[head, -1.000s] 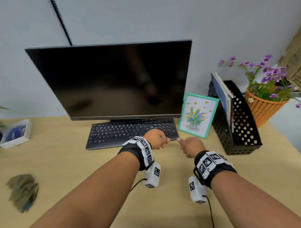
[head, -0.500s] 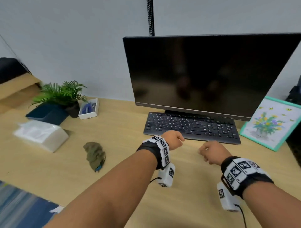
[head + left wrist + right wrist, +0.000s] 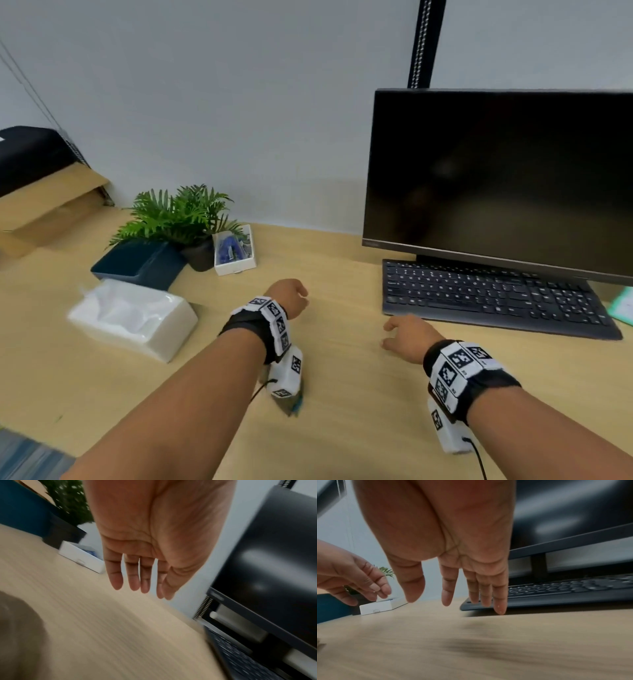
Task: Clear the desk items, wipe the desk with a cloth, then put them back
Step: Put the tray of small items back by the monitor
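Observation:
A crumpled olive cloth (image 3: 291, 406) lies on the wooden desk (image 3: 342, 394), mostly hidden under my left wrist; in the left wrist view the cloth (image 3: 17, 628) is a blurred patch at the lower left. My left hand (image 3: 294, 298) hovers over the desk with straight fingers (image 3: 135, 582) and holds nothing. My right hand (image 3: 394, 334) hangs just left of the black keyboard (image 3: 479, 294), its fingers (image 3: 447, 596) relaxed and empty, close above the desk. A black monitor (image 3: 496, 178) stands behind the keyboard.
At the back left stand a green potted plant (image 3: 178, 216), a small white box (image 3: 234, 255) with blue items and a dark blue box (image 3: 137, 263). A white tissue pack (image 3: 133, 318) lies at the left. A teal picture frame (image 3: 623, 305) shows at the right edge.
The view has swung left, off the file rack and flowers. Both arms have moved left along the desk; my left wrist is now above the cloth. Both hands have uncurled.

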